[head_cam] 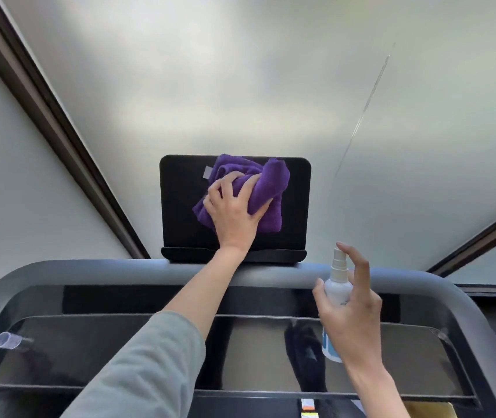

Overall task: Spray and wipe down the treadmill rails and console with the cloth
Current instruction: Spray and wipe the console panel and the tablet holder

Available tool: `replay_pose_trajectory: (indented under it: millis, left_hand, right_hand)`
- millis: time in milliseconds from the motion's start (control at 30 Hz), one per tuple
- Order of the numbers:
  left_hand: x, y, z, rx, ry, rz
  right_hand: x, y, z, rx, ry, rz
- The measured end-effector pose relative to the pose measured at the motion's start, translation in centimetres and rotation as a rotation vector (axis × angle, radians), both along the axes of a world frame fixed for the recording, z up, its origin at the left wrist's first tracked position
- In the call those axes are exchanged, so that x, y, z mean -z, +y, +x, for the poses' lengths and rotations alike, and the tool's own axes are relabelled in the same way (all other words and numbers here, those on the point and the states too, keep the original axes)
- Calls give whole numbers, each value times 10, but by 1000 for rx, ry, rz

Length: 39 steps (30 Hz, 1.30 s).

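While the left hand point(233, 211) presses the bunched purple cloth point(266, 188) flat against the console screen point(180, 203) to wipe it, the right hand point(350, 312) grips the spray bottle point(337, 289) upright nearby, forefinger raised, seemingly ready.

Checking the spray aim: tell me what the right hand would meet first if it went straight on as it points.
Probably the grey rail just beyond the right hand and bottle; the screen sits further on, up-left. Depth is unclear.
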<state>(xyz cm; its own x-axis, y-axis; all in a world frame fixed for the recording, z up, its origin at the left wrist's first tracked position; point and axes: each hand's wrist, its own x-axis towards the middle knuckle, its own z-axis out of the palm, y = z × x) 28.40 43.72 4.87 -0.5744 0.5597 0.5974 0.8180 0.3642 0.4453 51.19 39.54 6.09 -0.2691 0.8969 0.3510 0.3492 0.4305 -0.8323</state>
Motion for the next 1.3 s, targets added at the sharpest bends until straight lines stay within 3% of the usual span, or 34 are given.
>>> replay_pose_trajectory:
  millis: [200,367,500,667,733,1000,1167,1300]
  left_hand:
    - [34,-47,23,164,-25,38]
    - [-16,0,36,138,-54,155]
    - [-20,35,57,187,53,-205]
    - [3,6,64,283,94,-227]
    - [4,-13,65,331,-3,-252]
    - [11,-131,60,117,-312,-47]
    - [28,-208,2,-101,-353,-193]
    - [26,-253,-40,-140,-387,-305]
  right_hand:
    - [4,-4,5,15,14,-24]
    - [0,-1,12,39,-8,-17]
    - [3,-6,21,82,-22,-18]
    - [6,-13,33,120,-41,-42]
    - [5,-15,38,141,-41,-38]
    - [10,-29,56,144,-40,-68]
    - [14,-45,47,64,-56,-108]
    - [13,-63,23,-24,-57,-97]
